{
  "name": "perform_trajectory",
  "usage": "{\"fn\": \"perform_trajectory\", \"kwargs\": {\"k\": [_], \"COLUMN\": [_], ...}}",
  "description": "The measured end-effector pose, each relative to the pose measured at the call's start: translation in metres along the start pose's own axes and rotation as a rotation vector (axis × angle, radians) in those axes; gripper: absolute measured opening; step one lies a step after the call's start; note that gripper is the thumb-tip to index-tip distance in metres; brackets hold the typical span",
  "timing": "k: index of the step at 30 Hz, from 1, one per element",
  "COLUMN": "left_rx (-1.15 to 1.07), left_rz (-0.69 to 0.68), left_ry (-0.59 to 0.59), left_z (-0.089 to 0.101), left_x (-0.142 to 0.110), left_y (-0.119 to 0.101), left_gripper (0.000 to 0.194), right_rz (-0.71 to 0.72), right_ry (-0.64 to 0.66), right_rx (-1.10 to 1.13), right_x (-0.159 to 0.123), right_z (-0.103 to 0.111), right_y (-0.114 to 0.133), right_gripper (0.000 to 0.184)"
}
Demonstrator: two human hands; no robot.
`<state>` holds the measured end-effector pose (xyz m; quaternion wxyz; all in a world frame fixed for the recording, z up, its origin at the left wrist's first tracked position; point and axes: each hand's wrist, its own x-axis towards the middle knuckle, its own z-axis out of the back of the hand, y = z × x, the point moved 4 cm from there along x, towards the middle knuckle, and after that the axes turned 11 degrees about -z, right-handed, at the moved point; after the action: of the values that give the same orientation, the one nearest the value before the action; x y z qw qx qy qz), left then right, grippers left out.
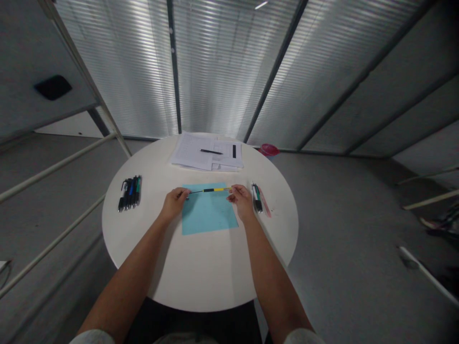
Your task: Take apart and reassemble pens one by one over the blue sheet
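A thin stick with a black and a yellow section (214, 190), looking like a pen refill, stretches level between my hands. My left hand (174, 203) is closed on its dark thin end, thumb and fingers pinched together. At the other end, my right hand (241, 198) pinches the tip beyond the yellow section. Something small and dark shows by my left fingertips, too small to make out. Under the stick lies a light blue sheet (210, 212) on the white round table (204, 277).
Several pens (129, 192) lie in a row at the left. A white and green pen (257, 198) and a pink strip (265, 202) are beside my right hand. Papers (193, 152) with a black pen (211, 151) sit at the back. A red basin (268, 150) stands beyond the table.
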<state>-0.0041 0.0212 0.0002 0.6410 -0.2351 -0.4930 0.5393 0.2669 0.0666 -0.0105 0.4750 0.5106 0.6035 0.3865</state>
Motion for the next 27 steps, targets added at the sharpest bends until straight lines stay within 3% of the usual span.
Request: {"fn": "perform_trajectory", "kwargs": {"k": [10,21,27], "left_rx": [-0.090,-0.364,-0.398], "left_rz": [0.045,0.147,0.187], "left_ry": [0.012,-0.206,-0.220], "left_z": [0.000,0.010,0.013], "left_x": [-0.001,0.001,0.002], "left_y": [-0.007,-0.003,-0.005], "left_gripper": [0.031,0.036,0.033], "right_rz": [0.002,-0.001,0.029], "right_ry": [-0.011,-0.068,-0.082], "right_rx": [0.055,0.105,0.127], "right_x": [0.003,-0.001,0.002], "right_z": [0.002,0.003,0.004], "right_y": [-0.003,0.005,0.002], "right_gripper": [0.032,0.033,0.031]}}
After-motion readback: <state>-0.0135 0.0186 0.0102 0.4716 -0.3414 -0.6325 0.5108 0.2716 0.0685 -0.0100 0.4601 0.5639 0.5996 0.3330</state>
